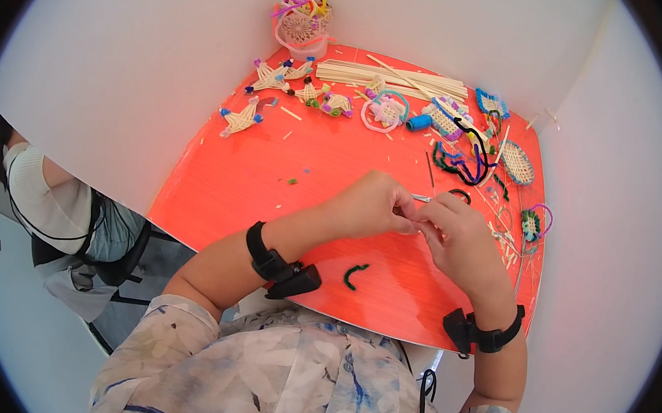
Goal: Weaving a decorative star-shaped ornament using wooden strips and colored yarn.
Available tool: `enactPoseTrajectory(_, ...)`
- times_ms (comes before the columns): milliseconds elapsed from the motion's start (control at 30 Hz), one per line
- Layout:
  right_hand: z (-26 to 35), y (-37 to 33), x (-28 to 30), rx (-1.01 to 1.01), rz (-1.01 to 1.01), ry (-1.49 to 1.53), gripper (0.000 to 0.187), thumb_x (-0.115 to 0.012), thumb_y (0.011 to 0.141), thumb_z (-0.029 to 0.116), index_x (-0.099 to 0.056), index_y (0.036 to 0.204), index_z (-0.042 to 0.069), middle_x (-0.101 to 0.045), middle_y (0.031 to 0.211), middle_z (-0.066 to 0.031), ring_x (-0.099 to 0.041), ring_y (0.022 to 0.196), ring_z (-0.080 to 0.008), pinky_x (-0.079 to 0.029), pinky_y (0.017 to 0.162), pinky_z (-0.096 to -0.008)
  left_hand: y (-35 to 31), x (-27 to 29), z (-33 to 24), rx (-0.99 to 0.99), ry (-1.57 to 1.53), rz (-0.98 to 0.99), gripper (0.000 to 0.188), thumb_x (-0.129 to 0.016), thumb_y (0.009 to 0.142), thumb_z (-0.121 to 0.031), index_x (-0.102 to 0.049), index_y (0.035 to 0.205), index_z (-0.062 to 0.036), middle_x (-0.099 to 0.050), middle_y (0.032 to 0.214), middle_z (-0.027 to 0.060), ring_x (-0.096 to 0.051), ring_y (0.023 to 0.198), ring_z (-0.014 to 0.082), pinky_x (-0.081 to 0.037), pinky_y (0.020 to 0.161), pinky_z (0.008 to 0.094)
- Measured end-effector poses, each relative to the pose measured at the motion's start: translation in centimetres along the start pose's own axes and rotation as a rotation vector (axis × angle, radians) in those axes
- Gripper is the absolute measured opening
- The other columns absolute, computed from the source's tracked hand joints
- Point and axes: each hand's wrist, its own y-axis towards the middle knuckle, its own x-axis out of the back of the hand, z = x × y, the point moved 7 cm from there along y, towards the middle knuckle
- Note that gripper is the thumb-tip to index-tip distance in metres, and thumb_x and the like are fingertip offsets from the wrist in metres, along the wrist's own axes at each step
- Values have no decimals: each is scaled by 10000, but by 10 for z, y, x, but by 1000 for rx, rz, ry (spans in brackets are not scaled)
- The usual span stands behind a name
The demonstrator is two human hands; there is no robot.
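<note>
My left hand [373,202] and my right hand [456,230] meet above the red table, fingertips pinched together. Whatever lies between the fingers is too small or too covered to make out. Just beyond my hands lies a pair of scissors [462,194] with black handles, partly hidden by the right hand. A short curved piece of dark green pipe cleaner [354,275] rests on the table nearer to me, below the left wrist. A thin dark stick [429,169] lies beyond the fingertips.
Small woven star shapes [241,117] with coloured tips sit at the far left of the red table [224,191]. A bundle of pale flat strips [401,81] lies at the back, near a cup of pipe cleaners [301,32]. Woven pieces [517,162] and scraps crowd the right. A person [59,195] sits beyond the left partition.
</note>
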Motion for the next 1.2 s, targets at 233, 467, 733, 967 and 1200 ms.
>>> enactPoseTrajectory(233,-4,0,7,-153,-48,238,70,-644,744,-34,-604,792,-1,-576,728,-103,-598,626,-212,-481,556,-305,-3,5,-11,-23,-83,65,134,-739,710,-122,-707,787,-17,-656,663,52,-576,618,73,-460,578,245)
enactPoseTrajectory(467,-5,-3,4,-224,-10,350,64,-656,762,-19,-612,807,-10,-592,710,-77,-616,624,-133,-498,560,-255,-3,-6,7,151,-356,289,131,-768,699,-97,-710,785,-17,-662,696,29,-584,657,65,-457,621,226)
enactPoseTrajectory(733,-8,-9,6,-200,-24,370,67,-667,762,-3,-627,816,-11,-598,715,-70,-620,639,-126,-498,574,-245,0,-5,-7,120,-284,389,151,-782,693,-86,-703,783,6,-676,723,57,-607,651,86,-472,616,228)
enactPoseTrajectory(967,4,-5,18,-130,67,280,69,-646,773,-6,-629,840,-8,-600,700,-94,-573,596,-208,-448,559,-328,0,-9,-20,151,-169,386,142,-772,710,-120,-704,757,-5,-659,674,29,-571,617,62,-440,570,222)
enactPoseTrajectory(1200,-10,-4,13,-338,278,502,52,-623,805,12,-588,776,-14,-591,639,-83,-561,574,-146,-433,544,-314,-4,-11,-25,37,-52,297,219,-782,703,-226,-697,683,-26,-597,557,15,-480,501,58,-360,446,262)
